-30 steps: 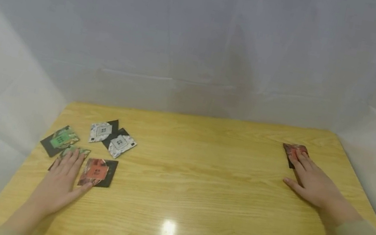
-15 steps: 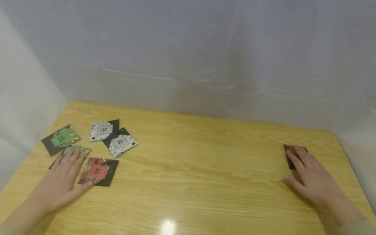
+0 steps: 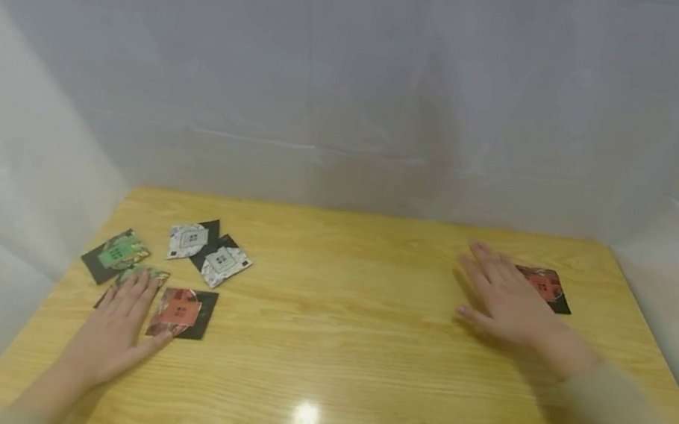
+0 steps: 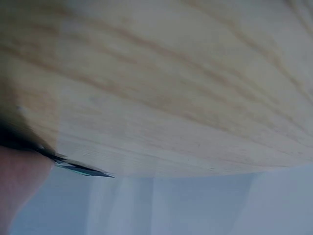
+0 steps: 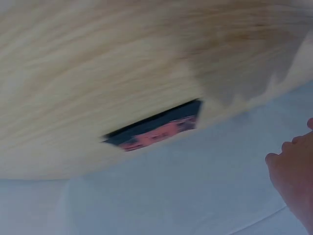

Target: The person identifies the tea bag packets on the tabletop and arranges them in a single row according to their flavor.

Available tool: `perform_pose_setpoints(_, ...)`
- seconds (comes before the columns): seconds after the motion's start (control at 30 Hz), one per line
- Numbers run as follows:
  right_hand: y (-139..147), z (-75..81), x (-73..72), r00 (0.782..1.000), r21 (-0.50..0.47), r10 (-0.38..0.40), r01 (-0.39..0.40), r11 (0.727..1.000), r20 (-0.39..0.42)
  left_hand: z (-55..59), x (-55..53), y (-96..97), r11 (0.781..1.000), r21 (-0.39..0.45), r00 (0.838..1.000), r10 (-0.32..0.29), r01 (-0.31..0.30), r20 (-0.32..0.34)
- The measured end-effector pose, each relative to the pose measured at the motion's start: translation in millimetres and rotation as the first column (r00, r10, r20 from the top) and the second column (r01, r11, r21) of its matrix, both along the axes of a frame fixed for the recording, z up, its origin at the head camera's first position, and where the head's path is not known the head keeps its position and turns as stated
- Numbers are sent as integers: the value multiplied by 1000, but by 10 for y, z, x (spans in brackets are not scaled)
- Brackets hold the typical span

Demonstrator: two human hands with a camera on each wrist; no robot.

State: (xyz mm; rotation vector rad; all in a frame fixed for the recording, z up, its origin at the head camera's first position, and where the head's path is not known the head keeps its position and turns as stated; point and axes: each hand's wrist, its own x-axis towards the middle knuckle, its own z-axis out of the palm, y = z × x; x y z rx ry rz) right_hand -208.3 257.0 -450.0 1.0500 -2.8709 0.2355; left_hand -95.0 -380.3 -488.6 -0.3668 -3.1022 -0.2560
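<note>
My left hand point(image 3: 108, 342) lies flat with straight fingers on a green-and-black flat square packet point(image 3: 159, 277), covering most of it. Its thumb reaches to the lower edge of a red-and-black packet point(image 3: 178, 312). In the left wrist view a dark packet edge point(image 4: 85, 170) shows beside part of the hand. On the right side, another red-and-black packet point(image 3: 548, 285) lies near the table's far corner, partly behind my right hand point(image 3: 510, 303). That hand is held over the wood, fingers extended, just left of the packet. The right wrist view shows this packet point(image 5: 159, 132) apart from the hand point(image 5: 296, 171).
A second green packet point(image 3: 117, 252) lies at the far left. Two white-and-black packets point(image 3: 190, 240) overlap behind the red one. The wooden table point(image 3: 350, 305) is bounded by white sheeting point(image 3: 369, 81) at the back and sides.
My right hand has come off the red packet on the right and moved left, uncovering much of it. My left hand stays in place on the green packet.
</note>
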Motion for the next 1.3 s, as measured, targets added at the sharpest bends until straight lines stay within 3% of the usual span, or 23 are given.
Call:
perform_pose_setpoints(0.33,-672,42,-167,998,116,59,-57,992,-13,4,17,9,1000,7,1000,-4,4,-22)
perform_pose_setpoints(0.6,-1256,4,-175,987,94,160,-159,983,-8,-5,1,-4,1000,4,1000,3,-3,0)
perform_pose_setpoints(0.83,-1775,-61,-97,973,91,226,-230,969,44,-34,0,-7,1000,5,1000,-3,3,-25)
perform_pose_setpoints(1.3,-2738,-73,127,928,157,373,-371,915,18,-52,-6,-6,1000,-7,999,-4,4,-32)
